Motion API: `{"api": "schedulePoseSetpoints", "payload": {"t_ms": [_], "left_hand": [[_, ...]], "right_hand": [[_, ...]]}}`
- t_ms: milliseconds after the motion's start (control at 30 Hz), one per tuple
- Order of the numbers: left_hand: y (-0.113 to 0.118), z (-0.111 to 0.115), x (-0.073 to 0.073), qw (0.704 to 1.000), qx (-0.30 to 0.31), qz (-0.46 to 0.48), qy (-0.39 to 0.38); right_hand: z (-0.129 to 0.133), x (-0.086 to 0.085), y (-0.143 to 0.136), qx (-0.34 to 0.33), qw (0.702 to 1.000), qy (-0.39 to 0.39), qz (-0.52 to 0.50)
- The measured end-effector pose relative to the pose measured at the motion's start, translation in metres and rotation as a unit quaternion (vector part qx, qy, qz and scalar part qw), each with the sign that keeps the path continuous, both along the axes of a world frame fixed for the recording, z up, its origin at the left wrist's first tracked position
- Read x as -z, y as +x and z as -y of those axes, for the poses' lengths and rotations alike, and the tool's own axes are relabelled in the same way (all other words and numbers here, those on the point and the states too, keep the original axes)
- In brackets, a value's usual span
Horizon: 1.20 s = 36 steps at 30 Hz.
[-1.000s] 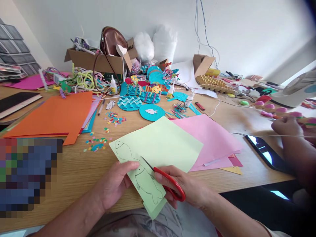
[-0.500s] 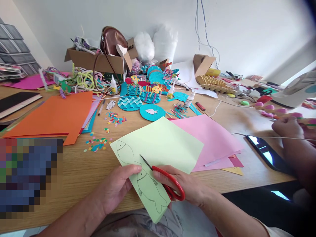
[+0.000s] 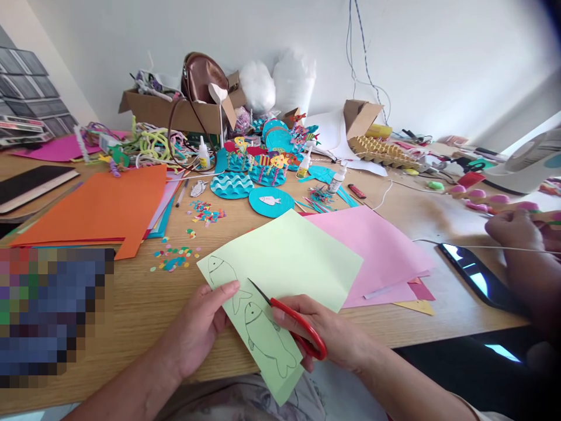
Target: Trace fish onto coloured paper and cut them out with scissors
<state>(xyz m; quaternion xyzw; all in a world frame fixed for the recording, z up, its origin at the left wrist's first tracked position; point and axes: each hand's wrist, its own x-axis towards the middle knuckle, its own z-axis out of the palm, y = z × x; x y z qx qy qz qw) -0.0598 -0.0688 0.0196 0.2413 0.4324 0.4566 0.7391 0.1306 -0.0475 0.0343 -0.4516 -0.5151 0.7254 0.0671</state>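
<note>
A pale green sheet of paper (image 3: 298, 257) with two fish outlines drawn in dark line fills the middle of the head view, over the table's front edge. My left hand (image 3: 204, 321) pinches its left edge, thumb on top between the two drawn fish. Red-handled scissors (image 3: 302, 327) are in my right hand (image 3: 328, 330), with the dark blades lying over the sheet and pointing up and left. The fingers of that hand also touch the paper beside the lower fish. Whether the blades grip any paper I cannot tell.
Pink sheets (image 3: 372, 251) lie to the right, orange sheets (image 3: 96, 204) to the left. Confetti dots (image 3: 175, 257), blue discs (image 3: 272, 202) and glue bottles (image 3: 337, 178) sit further back. At right are a phone (image 3: 475, 275) and another person's hand (image 3: 517, 231).
My left hand has slid up and left along the sheet's edge, its thumb now nearer the upper fish's tail. The scissors stay almost in place.
</note>
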Motion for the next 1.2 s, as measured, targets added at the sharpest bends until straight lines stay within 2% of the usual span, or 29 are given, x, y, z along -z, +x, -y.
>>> {"api": "schedulePoseSetpoints", "payload": {"t_ms": [133, 333, 467, 633, 900, 1200], "left_hand": [[0.000, -0.001, 0.000, 1.000, 0.009, -0.003, 0.011], [0.003, -0.002, -0.002, 1.000, 0.014, 0.008, -0.007], [0.004, -0.003, -0.005, 1.000, 0.004, 0.012, -0.027], [0.003, -0.005, -0.006, 0.999, 0.002, 0.023, -0.039], [0.002, -0.006, -0.009, 0.999, 0.015, 0.024, -0.039], [0.000, -0.005, -0.007, 0.999, 0.012, 0.011, -0.037]], "right_hand": [[0.000, -0.003, 0.000, -0.014, 1.000, -0.003, 0.001], [-0.003, -0.008, 0.001, -0.024, 0.997, 0.069, 0.003], [-0.005, -0.010, -0.001, -0.044, 0.995, 0.091, 0.015], [-0.008, -0.010, -0.003, -0.056, 0.994, 0.096, 0.021], [-0.007, -0.012, -0.003, -0.038, 0.995, 0.088, 0.003], [-0.008, 0.000, -0.002, -0.029, 0.997, 0.067, 0.009]]}}
